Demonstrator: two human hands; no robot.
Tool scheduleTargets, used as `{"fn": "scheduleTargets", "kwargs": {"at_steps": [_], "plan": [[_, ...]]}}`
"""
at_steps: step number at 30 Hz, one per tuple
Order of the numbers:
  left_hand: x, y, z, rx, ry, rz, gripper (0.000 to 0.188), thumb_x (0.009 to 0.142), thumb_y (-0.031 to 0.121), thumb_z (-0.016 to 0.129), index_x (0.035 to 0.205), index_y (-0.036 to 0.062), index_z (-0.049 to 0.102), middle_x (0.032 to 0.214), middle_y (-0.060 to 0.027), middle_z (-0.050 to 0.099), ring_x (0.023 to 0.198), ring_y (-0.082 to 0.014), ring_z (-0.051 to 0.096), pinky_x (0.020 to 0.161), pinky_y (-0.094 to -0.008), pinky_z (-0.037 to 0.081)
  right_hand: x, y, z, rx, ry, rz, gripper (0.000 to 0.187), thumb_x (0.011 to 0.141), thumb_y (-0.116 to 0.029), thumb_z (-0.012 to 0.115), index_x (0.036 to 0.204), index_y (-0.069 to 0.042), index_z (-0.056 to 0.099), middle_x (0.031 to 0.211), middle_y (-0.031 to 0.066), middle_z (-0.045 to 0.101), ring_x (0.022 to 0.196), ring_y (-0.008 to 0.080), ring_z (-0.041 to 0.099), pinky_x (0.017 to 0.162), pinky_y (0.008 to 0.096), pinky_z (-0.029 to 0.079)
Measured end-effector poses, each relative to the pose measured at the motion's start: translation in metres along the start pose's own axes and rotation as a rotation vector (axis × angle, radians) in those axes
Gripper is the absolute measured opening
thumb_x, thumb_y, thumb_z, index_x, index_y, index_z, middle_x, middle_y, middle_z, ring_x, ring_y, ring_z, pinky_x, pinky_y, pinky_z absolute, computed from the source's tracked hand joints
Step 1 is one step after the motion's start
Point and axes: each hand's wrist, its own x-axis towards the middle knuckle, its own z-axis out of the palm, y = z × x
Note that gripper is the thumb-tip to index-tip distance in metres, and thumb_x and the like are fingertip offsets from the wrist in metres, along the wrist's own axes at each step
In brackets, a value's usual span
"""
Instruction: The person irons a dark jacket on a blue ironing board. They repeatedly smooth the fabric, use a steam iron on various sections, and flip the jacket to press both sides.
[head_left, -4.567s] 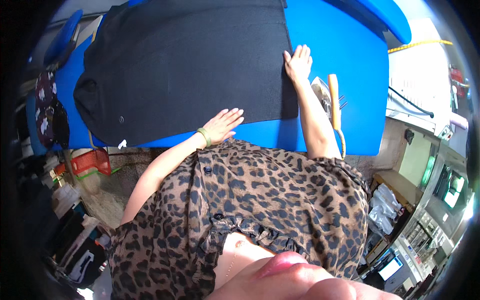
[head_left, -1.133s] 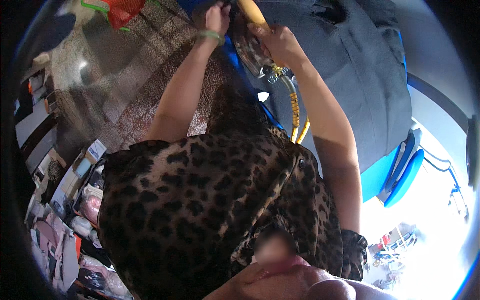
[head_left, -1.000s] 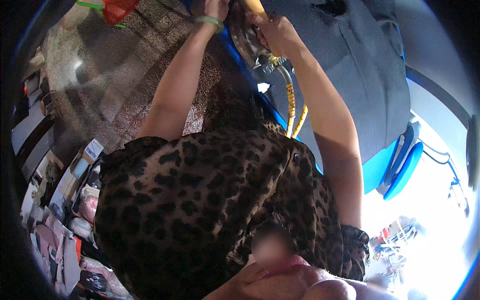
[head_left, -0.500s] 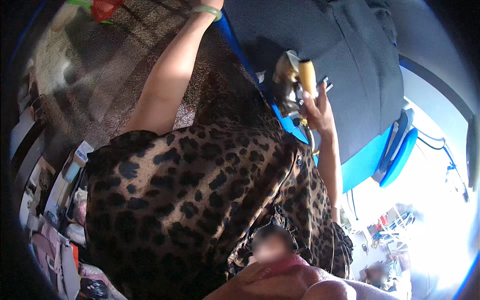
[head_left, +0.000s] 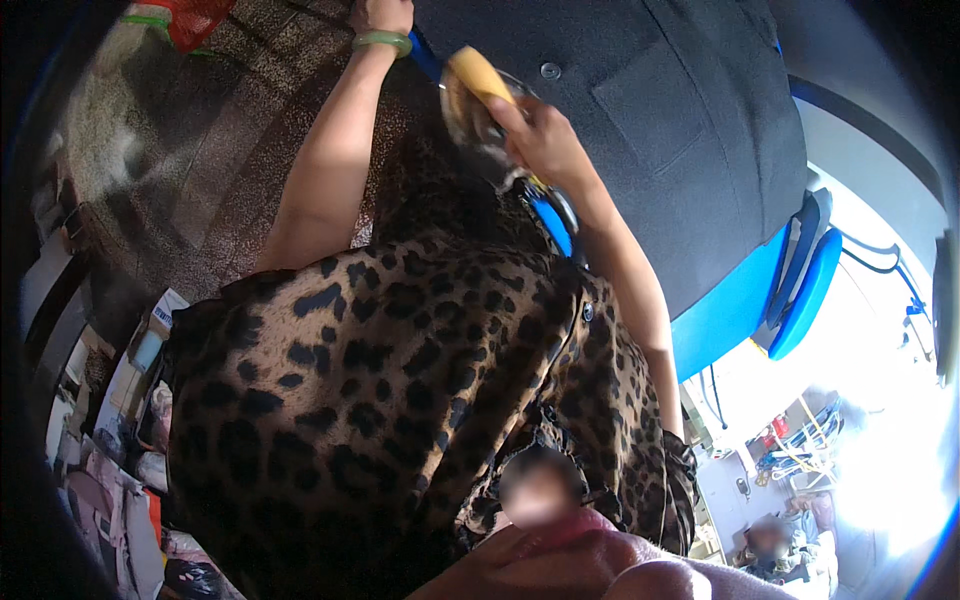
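Note:
A dark grey garment (head_left: 660, 150) with a button lies spread over a blue-covered ironing board (head_left: 725, 320). My right hand (head_left: 550, 145) is wrapped round the yellow handle of a steam iron (head_left: 476, 76). The iron's shiny metal body is at the near left edge of the garment and is smeared by motion. A cord or hose hangs below my wrist. My left hand (head_left: 385, 14), with a green bangle at the wrist, reaches to the top edge of the view beside the board's left edge. Its fingers are cut off there.
A blue padded arm (head_left: 806, 295) stands at the board's right side. Bundled cables (head_left: 800, 455) and a person (head_left: 775, 550) are at the lower right. Cluttered shelves (head_left: 125, 380) line the left. A red mesh item (head_left: 195, 20) lies at the upper left.
My right hand has carried the iron leftward and away from me, toward my left hand. The garment's button now shows. My left hand has shifted slightly left.

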Motion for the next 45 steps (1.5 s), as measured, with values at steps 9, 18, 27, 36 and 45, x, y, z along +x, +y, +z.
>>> {"fn": "scheduleTargets", "kwargs": {"at_steps": [9,18,27,36,45], "plan": [[0.02,-0.027,0.015,-0.032,0.076,0.069,0.047,0.084,0.018,0.059,0.127,0.0126,0.04,0.084,-0.0207,0.06,0.079,-0.0379,0.058,0.07,-0.0419,0.046,-0.075,0.118,-0.055,0.195,0.315,0.287,0.053,0.09,-0.046,0.046,0.11,0.003,0.056,0.067,0.0044,0.057,0.055,0.0094,0.051,0.049,0.0251,0.042],[0.071,-0.082,0.009,0.159,-0.062,0.039,0.044,0.09,0.029,0.049,0.126,0.0056,0.039,0.107,-0.0252,0.056,0.099,-0.0419,0.053,0.083,-0.0438,0.043,-0.12,0.163,-0.063,0.495,0.223,0.267,0.046,0.089,-0.046,0.049,0.097,-0.001,0.055,0.058,-0.0014,0.047,0.045,0.0079,0.043,0.04,0.0229,0.033],[0.126,-0.098,0.001,0.353,-0.021,0.091,0.053,0.083,0.044,0.054,0.115,0.0021,0.053,0.106,-0.0225,0.059,0.101,-0.0373,0.055,0.086,-0.0429,0.043,0.026,0.014,0.05,-0.13,0.078,-0.111,0.069,0.082,-0.064,0.044,0.088,0.003,0.06,0.07,0.0201,0.062,0.068,0.0327,0.063,0.065,0.0394,0.05],[0.133,-0.119,-0.022,-0.197,-0.008,-0.317,0.045,0.087,0.031,0.053,0.118,-0.0003,0.047,0.107,-0.0214,0.057,0.086,-0.0289,0.06,0.066,-0.0366,0.053,-0.131,0.198,-0.021,0.603,0.626,0.511,0.051,0.087,-0.046,0.05,0.108,0.0,0.057,0.063,0.0019,0.054,0.05,0.0083,0.048,0.043,0.0248,0.038],[-0.024,0.043,-0.015,0.107,-0.577,0.915,0.021,0.073,0.015,0.066,0.094,0.0103,0.064,0.09,-0.0051,0.062,0.091,-0.024,0.056,0.084,-0.0385,0.039,-0.188,0.226,-0.034,0.647,0.943,0.492,0.043,0.087,-0.04,0.054,0.102,0.001,0.053,0.063,0.0006,0.051,0.052,0.0066,0.047,0.043,0.0224,0.035]]}}
